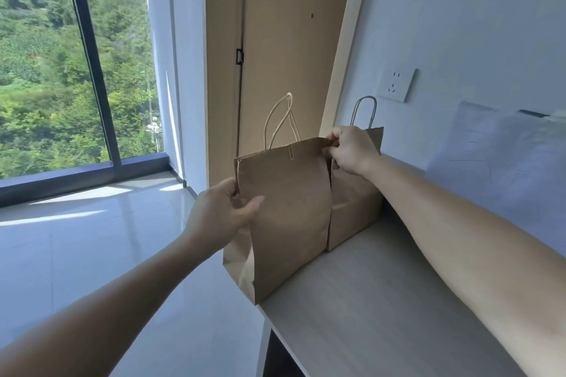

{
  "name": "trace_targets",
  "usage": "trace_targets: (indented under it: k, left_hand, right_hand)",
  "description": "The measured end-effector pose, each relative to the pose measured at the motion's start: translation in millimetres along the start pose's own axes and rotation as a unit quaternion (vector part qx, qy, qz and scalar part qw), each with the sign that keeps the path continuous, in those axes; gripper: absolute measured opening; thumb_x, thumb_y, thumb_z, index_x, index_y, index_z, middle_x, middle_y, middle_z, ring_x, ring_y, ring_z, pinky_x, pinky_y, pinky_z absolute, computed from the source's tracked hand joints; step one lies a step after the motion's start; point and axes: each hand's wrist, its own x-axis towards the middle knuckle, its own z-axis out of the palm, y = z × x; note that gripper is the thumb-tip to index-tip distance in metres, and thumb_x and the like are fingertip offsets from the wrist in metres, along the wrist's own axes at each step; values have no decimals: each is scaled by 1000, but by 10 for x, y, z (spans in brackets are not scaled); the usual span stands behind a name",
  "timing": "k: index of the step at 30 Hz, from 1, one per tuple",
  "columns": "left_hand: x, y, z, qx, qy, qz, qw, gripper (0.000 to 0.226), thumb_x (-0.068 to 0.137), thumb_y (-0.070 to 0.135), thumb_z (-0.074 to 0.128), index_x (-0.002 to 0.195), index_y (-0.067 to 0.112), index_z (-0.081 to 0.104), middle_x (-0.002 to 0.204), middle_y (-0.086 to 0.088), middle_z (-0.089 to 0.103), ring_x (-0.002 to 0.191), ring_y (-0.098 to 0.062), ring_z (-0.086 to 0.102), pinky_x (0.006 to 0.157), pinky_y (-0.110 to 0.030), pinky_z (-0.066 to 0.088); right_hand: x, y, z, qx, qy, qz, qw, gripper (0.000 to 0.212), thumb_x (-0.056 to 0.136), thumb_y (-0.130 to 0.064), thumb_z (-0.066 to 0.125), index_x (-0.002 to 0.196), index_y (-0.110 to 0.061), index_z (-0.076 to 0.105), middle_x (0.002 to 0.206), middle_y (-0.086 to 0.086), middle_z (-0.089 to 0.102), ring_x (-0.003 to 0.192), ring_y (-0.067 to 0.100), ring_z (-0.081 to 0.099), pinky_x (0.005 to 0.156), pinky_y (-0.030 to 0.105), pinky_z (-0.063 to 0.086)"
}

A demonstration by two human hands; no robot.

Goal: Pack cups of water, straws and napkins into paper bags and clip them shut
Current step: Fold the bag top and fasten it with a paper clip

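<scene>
At the counter's [382, 300] left end stands a paper bag [288, 208]; the left hand [222, 211] pinches its side, right hand [352, 148] fingers pinch its top corner, beside a second bag [356, 208].

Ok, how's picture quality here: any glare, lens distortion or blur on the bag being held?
Head view: daylight from the tall window leaves bright glare patches on the glossy white floor tiles; the wide-angle lens bends the dark window frame; the front brown paper bag, left hand and right hand are evenly lit and sharp, with no motion blur.
</scene>
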Motion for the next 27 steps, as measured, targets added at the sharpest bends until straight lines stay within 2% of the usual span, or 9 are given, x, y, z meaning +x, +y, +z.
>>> trace_targets:
  k: [2, 4, 9, 13, 17, 19, 22, 24, 27]
  left_hand:
    - [11, -49, 72, -14, -3, -16, 1000, 5, 86, 34, 71, 86, 29, 70, 78, 23, 69, 76, 1, 64, 59, -11, 48]
    - [54, -50, 126, -27, 5, -21, 999, 3, 88, 33, 68, 86, 31, 69, 76, 24, 68, 74, 5, 63, 57, -10, 46]
    - [118, -57, 176, -57, 1, -32, 998, 9, 91, 30, 66, 98, 29, 72, 82, 18, 73, 78, -1, 68, 75, -28, 55]
    - [102, -53, 212, -54, 1, -31, 998, 13, 91, 31, 66, 102, 26, 71, 85, 10, 74, 82, -8, 69, 79, -38, 58]
    - [87, 38, 183, -52, 33, -10, 998, 26, 86, 34, 72, 109, 35, 59, 96, 25, 67, 90, 7, 63, 76, -20, 50]
    - [137, 165, 145, -34, 93, 32, 995, 52, 83, 36, 74, 128, 32, 48, 121, 22, 56, 109, 8, 51, 93, -19, 40]
    - [241, 468, 84, 73, 165, 172, 968, 69, 81, 34, 71, 140, 20, 40, 143, 2, 42, 134, -15, 36, 112, -28, 20]
    - [273, 670, 111, 173, 163, 272, 932, 68, 78, 31, 71, 138, 15, 44, 144, -4, 43, 138, -23, 32, 115, -28, 12]
    - [207, 887, 346, 272, 90, 361, 887, 59, 79, 33, 70, 131, 13, 51, 139, -5, 50, 138, -26, 33, 115, -45, 21]
  right_hand:
    - [26, 27, 0, -10, 5, -8, 1000, 11, 87, -12, 66, 86, -23, 63, 69, -4, 66, 63, 16, 66, 69, 29, 51]
    - [41, 58, -4, -14, 12, -12, 1000, 12, 86, -12, 67, 88, -24, 64, 75, -3, 69, 65, 16, 65, 75, 32, 54]
    - [19, 97, -23, -27, 38, -30, 998, 22, 84, -11, 66, 91, -31, 60, 88, -6, 68, 84, 17, 65, 79, 32, 52]
    - [-31, 117, -63, -38, 34, -33, 998, 26, 86, -10, 63, 107, -25, 65, 104, -3, 70, 94, 17, 64, 85, 32, 50]
    - [-146, 103, -139, -45, 37, -55, 997, 39, 88, -16, 65, 125, -20, 58, 124, -5, 64, 107, 16, 61, 91, 28, 43]
    - [-223, 103, -197, -48, 59, -65, 995, 42, 87, -20, 67, 128, -20, 56, 129, -3, 60, 111, 14, 58, 92, 26, 40]
    - [-395, 114, -298, -55, 77, -54, 994, 44, 88, -24, 65, 130, -20, 54, 132, -1, 54, 96, 14, 61, 94, 33, 45]
    - [-552, 156, -384, -67, 80, -39, 994, 44, 88, -26, 65, 130, -21, 53, 131, -2, 52, 92, 15, 63, 93, 36, 47]
    - [-841, 278, -556, -95, 44, -17, 994, 50, 89, -31, 66, 135, -21, 50, 135, -1, 49, 111, 16, 57, 95, 33, 43]
